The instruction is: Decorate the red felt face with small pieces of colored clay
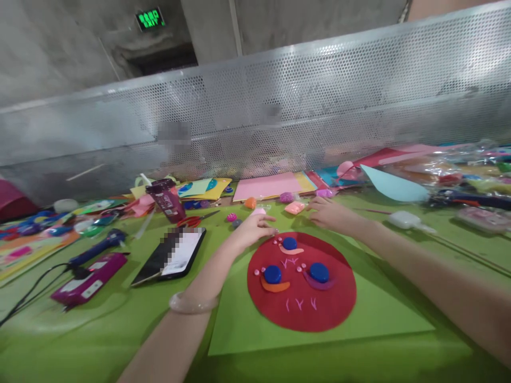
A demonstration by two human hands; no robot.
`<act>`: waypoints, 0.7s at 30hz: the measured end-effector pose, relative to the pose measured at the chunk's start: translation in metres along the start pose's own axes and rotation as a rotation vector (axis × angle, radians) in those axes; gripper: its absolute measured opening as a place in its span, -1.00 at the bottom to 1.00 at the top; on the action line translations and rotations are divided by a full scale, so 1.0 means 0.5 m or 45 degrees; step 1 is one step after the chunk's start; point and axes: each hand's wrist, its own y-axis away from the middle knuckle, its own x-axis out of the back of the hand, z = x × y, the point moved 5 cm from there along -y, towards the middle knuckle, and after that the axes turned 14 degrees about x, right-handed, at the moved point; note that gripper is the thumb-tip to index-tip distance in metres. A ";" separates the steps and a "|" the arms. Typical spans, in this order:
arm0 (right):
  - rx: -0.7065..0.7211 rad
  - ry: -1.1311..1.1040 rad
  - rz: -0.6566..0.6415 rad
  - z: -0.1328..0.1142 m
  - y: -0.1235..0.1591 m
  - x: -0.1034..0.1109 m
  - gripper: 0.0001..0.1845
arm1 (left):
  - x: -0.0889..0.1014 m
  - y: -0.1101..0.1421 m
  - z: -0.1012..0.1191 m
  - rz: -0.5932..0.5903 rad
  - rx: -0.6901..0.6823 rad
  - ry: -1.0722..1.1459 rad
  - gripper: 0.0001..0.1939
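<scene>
A red paper circle [335,298] lies on a green paper sheet [383,314] in front of me. On the circle are blue discs [320,272], an orange curved strip [276,286], a purple strip [319,283], small pink balls and thin pink line shapes. My left hand [252,232], wrist in a pale bangle [192,304], hovers by the circle's upper left edge, thumb and fingers apart, close to a pale pink lump [259,211]. Beyond the circle's upper right edge, my right hand [329,214] has its fingers loosely spread beside a coral clay-like lump [295,207] and a purple lump [324,193].
To the left lie a phone [186,252], red-handled scissors [189,221], a dark red cup [165,201], a purple power strip [90,279] and a blue glue gun [99,248]. Coloured papers [265,187] line the back before a perforated metal panel [247,122]. Plastic packets [451,170] fill the right.
</scene>
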 end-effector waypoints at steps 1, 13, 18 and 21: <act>0.014 -0.012 0.011 -0.004 -0.002 -0.003 -0.80 | 0.000 0.000 0.000 0.001 0.004 -0.002 -0.67; -0.122 -0.141 0.409 -0.095 0.019 0.140 -0.77 | 0.001 0.005 -0.002 -0.007 -0.046 -0.022 -0.66; 0.156 -0.271 0.428 -0.264 0.067 0.178 -0.84 | 0.002 -0.008 -0.007 -0.010 -0.065 -0.078 -0.67; 0.232 -0.202 0.405 -0.306 0.081 0.160 -0.80 | 0.002 -0.012 -0.008 -0.007 -0.066 -0.085 -0.66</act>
